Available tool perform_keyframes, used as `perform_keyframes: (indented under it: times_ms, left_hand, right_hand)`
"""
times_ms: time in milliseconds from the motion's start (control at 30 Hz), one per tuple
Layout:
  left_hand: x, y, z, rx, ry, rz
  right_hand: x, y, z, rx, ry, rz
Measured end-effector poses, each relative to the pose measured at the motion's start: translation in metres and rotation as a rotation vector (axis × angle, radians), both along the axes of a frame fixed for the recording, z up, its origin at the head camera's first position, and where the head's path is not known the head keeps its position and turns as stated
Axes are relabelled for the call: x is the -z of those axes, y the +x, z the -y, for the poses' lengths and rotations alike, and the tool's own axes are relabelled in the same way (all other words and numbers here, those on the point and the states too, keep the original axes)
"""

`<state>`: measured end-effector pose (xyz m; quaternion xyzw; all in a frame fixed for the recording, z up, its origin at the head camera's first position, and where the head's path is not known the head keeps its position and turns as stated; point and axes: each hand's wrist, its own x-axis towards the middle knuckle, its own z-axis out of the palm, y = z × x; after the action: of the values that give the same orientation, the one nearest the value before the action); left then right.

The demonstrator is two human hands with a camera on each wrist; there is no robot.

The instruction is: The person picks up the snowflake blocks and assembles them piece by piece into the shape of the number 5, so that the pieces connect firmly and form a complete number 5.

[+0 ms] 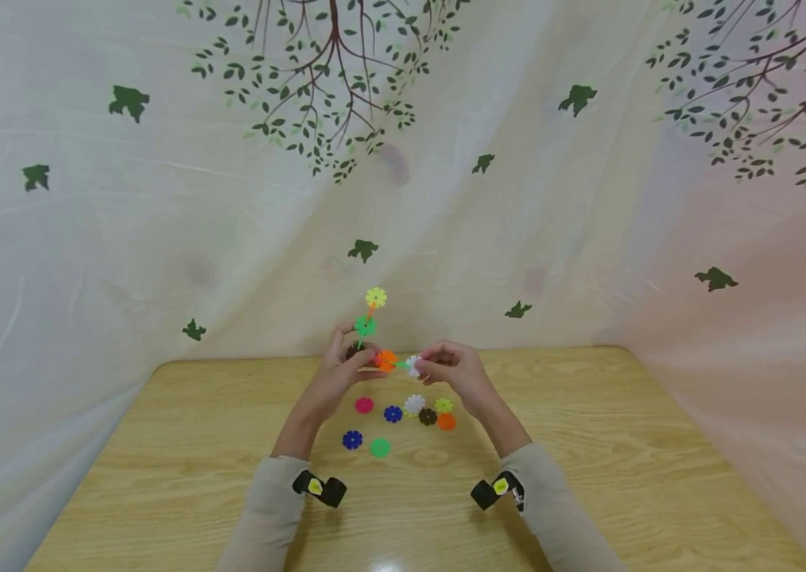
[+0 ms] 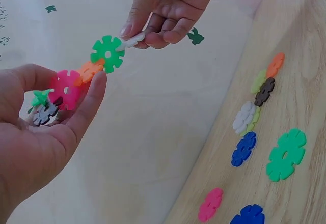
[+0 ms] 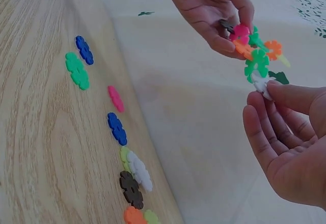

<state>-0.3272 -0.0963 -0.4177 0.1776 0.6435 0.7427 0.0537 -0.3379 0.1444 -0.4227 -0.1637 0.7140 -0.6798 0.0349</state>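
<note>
Above the far part of the table, both hands hold a chain of notched plastic flower discs. My left hand (image 1: 335, 377) grips it around the pink disc (image 2: 66, 89) and the dark brown disc (image 2: 46, 113). From there a green disc (image 1: 365, 326), an orange one and a yellow disc (image 1: 376, 298) rise upward. Toward the right run an orange disc (image 1: 386, 361) and a green disc (image 2: 107, 54). At that end, my right hand (image 1: 456, 369) pinches a white disc (image 3: 262, 85) between thumb and fingers; it meets the green disc's edge.
Loose discs lie on the wooden table (image 1: 195, 445) below the hands: pink (image 1: 364, 405), blue (image 1: 393, 414), another blue (image 1: 352, 440), green (image 1: 380, 448), brown (image 1: 428, 416), orange (image 1: 447, 422), white (image 1: 414, 403) over yellow, and yellow (image 1: 443, 405). A leaf-printed curtain (image 1: 446, 238) hangs behind the table.
</note>
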Motion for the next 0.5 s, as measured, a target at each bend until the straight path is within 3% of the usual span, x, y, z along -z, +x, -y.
perform_keyframes:
  times_ms: [200, 500]
  left_hand:
    - [-0.001, 0.000, 0.002, -0.079, 0.036, -0.040]
    - [-0.003, 0.002, 0.002, -0.108, 0.039, -0.079]
  right_hand:
    - [0.002, 0.000, 0.002, -0.046, 0.028, 0.029]
    - [0.006, 0.004, 0.011, -0.073, 0.055, 0.078]
